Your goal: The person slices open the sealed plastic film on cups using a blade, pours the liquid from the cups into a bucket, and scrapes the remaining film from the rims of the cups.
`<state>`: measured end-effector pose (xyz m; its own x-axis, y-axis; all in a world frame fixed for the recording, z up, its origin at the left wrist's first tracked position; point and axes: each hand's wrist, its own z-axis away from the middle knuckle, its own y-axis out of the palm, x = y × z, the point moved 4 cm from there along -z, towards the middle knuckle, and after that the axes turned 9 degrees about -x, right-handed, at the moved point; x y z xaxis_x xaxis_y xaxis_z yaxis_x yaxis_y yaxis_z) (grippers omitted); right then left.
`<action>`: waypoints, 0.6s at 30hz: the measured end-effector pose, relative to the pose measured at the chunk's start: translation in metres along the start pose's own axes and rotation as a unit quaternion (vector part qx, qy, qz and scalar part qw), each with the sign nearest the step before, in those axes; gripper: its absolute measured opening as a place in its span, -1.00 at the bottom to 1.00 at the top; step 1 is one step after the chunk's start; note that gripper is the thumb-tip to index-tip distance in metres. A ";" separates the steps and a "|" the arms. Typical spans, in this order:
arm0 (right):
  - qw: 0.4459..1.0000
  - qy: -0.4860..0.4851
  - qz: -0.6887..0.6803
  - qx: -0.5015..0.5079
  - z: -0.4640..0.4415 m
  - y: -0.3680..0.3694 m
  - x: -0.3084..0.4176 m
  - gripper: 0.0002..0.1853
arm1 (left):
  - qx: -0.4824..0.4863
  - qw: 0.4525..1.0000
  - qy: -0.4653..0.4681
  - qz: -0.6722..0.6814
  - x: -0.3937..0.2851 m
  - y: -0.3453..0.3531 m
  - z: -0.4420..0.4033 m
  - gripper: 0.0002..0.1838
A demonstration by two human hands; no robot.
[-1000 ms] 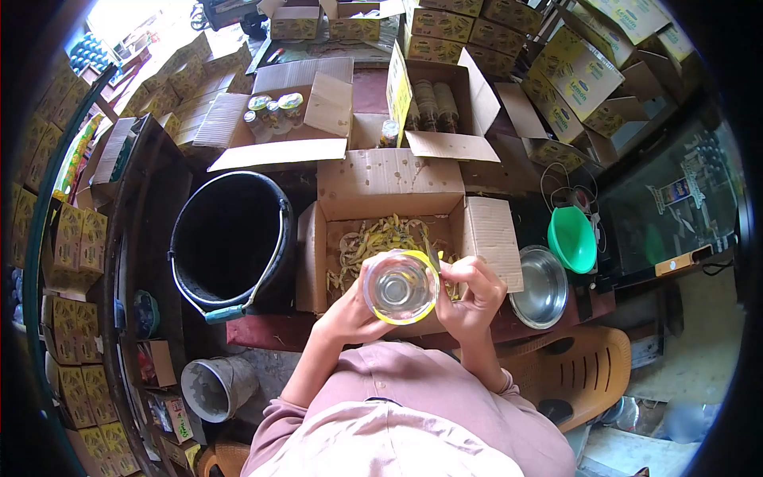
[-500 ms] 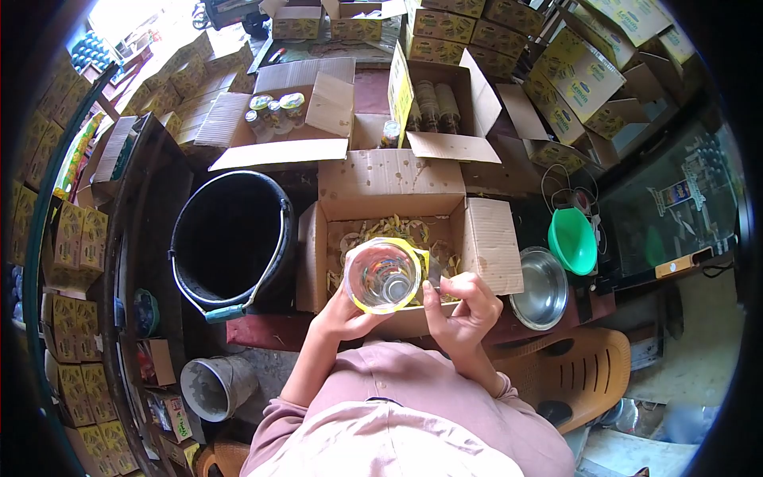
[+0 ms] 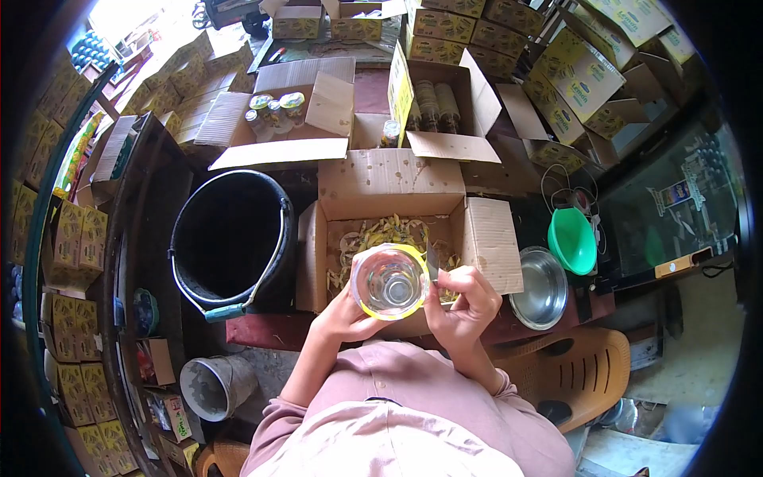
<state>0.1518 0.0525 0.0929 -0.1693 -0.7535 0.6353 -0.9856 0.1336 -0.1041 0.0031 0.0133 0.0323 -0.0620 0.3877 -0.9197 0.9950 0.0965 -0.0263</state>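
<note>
My left hand (image 3: 343, 316) was curled around a clear cup (image 3: 389, 292), its yellow rim (image 3: 412, 251) facing me above an open carton (image 3: 389, 207) of yellowish scraps (image 3: 383, 231). My right hand (image 3: 465, 306) pinched a thin dark blade (image 3: 432, 261) at the rim's right side, near a steel bowl (image 3: 539, 288).

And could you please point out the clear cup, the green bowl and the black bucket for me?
Clear cup (image 3: 393, 288): head view, on its base, seen through the open mouth.
Green bowl (image 3: 571, 241): head view, on its wall.
Black bucket (image 3: 226, 238): head view, on its dark inside.
</note>
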 end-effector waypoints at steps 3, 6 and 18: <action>0.999 0.026 -0.033 -0.001 0.003 -0.002 -0.002 -0.79 | -0.009 1.000 0.011 0.004 -0.003 0.000 -0.002 -0.25; 0.999 0.033 0.019 0.014 0.001 -0.003 0.003 -0.77 | -0.009 1.000 0.010 -0.002 -0.001 0.001 -0.002 -0.26; 0.998 0.053 -0.003 0.015 -0.004 0.002 -0.001 -0.80 | -0.018 0.983 -0.009 0.184 0.000 0.009 -0.009 -0.23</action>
<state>0.1504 0.0562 0.0954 -0.1634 -0.6811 0.7137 -0.9865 0.1088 -0.1220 0.0110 0.0223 0.0351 0.3040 0.3854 -0.8712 0.9461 -0.0152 0.3234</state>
